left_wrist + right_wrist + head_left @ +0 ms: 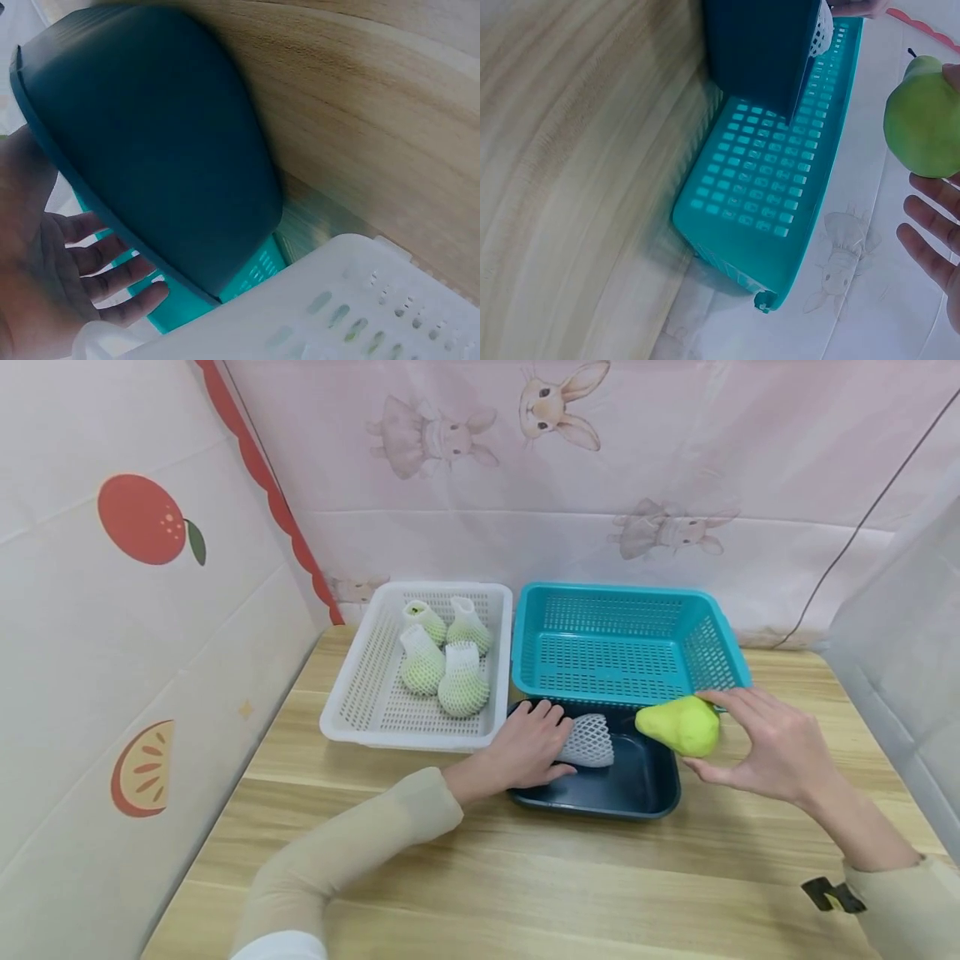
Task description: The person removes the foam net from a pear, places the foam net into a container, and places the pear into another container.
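Note:
My right hand (780,743) grips a bare yellow-green pear (686,727) by its thick end, just above the right side of the dark tub (600,797). In the right wrist view the pear (922,124) shows a short dark stem. Over the tub's left part, my left hand (532,743) holds a white foam net sleeve (591,742) near its narrow end; the exact grip is hidden. The sleeve's wide end faces right towards the pear. From below, the left wrist view shows this hand's fingers (112,281) spaced apart beyond the tub's rim.
A white basket (348,710) at the left contains several pears in foam nets (462,685). Behind the tub stands a teal basket (600,685) with nothing in it. They rest on a wooden table (480,877), with a wall at the left and a patterned curtain behind.

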The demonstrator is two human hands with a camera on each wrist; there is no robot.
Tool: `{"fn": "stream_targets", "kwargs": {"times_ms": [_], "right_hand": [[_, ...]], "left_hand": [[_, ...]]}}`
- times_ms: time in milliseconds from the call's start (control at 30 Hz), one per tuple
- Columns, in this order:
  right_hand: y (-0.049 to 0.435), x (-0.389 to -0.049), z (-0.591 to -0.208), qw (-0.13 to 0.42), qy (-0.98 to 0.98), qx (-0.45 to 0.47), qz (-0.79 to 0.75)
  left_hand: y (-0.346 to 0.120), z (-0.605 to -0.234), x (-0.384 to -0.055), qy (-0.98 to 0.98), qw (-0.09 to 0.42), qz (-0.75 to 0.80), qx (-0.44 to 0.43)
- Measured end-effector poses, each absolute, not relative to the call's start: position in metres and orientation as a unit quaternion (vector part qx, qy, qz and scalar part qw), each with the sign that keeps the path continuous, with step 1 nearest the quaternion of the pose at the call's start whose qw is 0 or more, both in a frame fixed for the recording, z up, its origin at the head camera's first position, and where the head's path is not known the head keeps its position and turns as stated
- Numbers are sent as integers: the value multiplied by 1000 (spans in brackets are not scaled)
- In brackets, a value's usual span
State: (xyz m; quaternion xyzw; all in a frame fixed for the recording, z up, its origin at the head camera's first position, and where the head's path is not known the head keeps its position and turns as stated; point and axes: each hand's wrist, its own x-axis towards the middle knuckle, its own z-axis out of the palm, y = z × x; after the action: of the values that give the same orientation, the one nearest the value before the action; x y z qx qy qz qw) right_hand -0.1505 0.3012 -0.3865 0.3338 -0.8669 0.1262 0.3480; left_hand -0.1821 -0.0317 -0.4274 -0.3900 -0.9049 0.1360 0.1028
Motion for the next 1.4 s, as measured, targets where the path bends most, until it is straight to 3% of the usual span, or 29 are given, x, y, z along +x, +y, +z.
{"fn": "stream_targets", "kwargs": {"times_ms": [400, 967, 1400], "right_hand": [[299, -165, -379, 335, -873, 332, 124], [302, -198, -379, 299, -886, 326, 138], [309, -228, -383, 235, -919, 288, 127]], "left_hand": [[-55, -416, -167, -898, 140, 86, -408], [-94, -409, -147, -916, 139, 40, -373], [-119, -410, -140, -928, 141, 20, -345]]}}
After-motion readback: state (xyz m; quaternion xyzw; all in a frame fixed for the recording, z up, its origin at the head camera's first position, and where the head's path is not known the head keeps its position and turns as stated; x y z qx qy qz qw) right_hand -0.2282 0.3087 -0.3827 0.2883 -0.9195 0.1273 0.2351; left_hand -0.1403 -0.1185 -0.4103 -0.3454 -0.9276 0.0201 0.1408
